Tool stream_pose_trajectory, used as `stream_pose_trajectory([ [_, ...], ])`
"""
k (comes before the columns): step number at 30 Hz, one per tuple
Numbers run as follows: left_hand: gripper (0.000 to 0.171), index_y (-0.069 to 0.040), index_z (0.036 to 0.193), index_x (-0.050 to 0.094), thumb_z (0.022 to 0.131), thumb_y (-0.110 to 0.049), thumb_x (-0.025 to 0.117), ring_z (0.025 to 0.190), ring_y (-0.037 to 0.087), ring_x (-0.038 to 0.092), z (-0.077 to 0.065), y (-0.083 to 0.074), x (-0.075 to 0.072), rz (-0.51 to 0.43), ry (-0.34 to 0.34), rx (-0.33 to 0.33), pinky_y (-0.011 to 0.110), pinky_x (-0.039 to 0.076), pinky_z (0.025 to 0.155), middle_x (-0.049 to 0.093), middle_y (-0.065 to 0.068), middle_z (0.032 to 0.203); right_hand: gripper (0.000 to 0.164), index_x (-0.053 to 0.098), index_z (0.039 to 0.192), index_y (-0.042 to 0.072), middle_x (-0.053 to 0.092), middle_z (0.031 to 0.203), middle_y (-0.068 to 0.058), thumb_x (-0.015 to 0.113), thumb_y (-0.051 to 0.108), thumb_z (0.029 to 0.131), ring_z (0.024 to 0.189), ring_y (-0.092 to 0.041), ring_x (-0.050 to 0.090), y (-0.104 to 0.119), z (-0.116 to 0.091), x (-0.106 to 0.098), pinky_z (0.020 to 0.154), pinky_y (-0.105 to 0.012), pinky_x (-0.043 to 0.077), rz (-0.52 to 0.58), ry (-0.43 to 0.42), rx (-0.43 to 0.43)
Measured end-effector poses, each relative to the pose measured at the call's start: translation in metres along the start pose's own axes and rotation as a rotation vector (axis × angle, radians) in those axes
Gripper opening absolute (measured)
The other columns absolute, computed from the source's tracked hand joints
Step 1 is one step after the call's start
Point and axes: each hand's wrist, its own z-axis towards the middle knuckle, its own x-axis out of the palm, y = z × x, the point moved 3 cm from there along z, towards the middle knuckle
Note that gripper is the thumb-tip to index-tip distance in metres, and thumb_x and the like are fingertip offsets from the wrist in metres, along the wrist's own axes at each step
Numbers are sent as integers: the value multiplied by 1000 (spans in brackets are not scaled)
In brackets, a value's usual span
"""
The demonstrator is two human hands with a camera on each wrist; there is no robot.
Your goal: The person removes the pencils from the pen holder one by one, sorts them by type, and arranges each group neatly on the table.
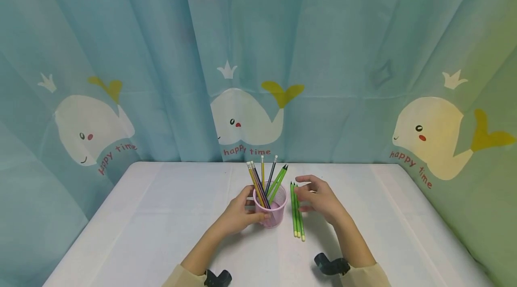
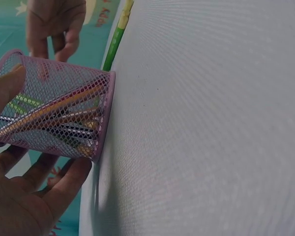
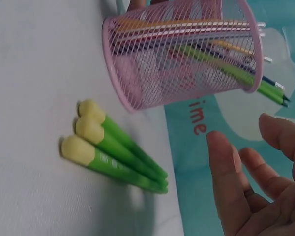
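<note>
A pink mesh pencil cup (image 1: 274, 220) stands on the white table with several pencils leaning in it. Striped and yellow pencils (image 1: 263, 172) show eraser ends up, while two green pencils (image 3: 241, 74) point dark tips upward. My left hand (image 1: 236, 216) holds the cup from its left side, thumb on the near wall and fingers around the far side. Right of the cup lie three green pencils (image 1: 298, 222) with pale yellow ends toward me. Above their tip ends hovers my right hand (image 1: 318, 197), its fingers loosely bent and apart, with nothing between them.
Behind the white table (image 1: 161, 215) hangs a blue-green curtain (image 1: 343, 54) printed with white whales. Black straps with dark wrist cameras (image 1: 331, 264) sit on both forearms, near beige sleeves (image 1: 365, 276).
</note>
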Motion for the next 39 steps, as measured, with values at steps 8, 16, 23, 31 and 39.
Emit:
stream_pose_trajectory([
  [8, 79, -10, 144, 39, 82, -24, 84, 121, 37, 58, 0, 0, 0, -12, -4, -12, 45, 56, 97, 51, 16, 141, 48, 53, 138, 1, 62, 112, -23, 67, 20, 96, 92, -27, 65, 10, -5, 9, 76, -44, 63, 3, 28, -92],
  [16, 79, -9, 145, 38, 82, -24, 83, 121, 38, 58, 1, 1, 0, -11, 0, -1, 46, 56, 97, 51, 17, 140, 51, 50, 143, 6, 62, 121, -24, 64, 25, 99, 108, -36, 63, 10, -5, 20, 84, -41, 61, -30, 88, -187],
  [23, 78, -10, 145, 39, 82, -25, 83, 121, 37, 58, 1, 2, -1, -12, -4, 1, 45, 56, 97, 51, 17, 141, 48, 50, 142, 3, 61, 120, -24, 61, 24, 100, 107, -39, 61, 10, -4, 28, 84, -41, 61, -30, 118, -209],
  [31, 76, -8, 144, 39, 83, -22, 82, 119, 38, 59, 1, 4, 0, -7, -1, 24, 44, 57, 95, 51, 19, 139, 42, 55, 135, 1, 59, 121, -29, 61, 23, 100, 107, -39, 61, 7, -4, 31, 84, -43, 61, -48, 129, -231],
  [39, 77, -10, 144, 39, 82, -24, 83, 121, 38, 58, 0, 2, -1, -33, 6, 21, 45, 56, 97, 51, 17, 139, 34, 60, 125, 1, 62, 120, -19, 63, 23, 99, 107, -32, 62, 9, -6, 29, 83, -39, 61, -37, 86, -210],
])
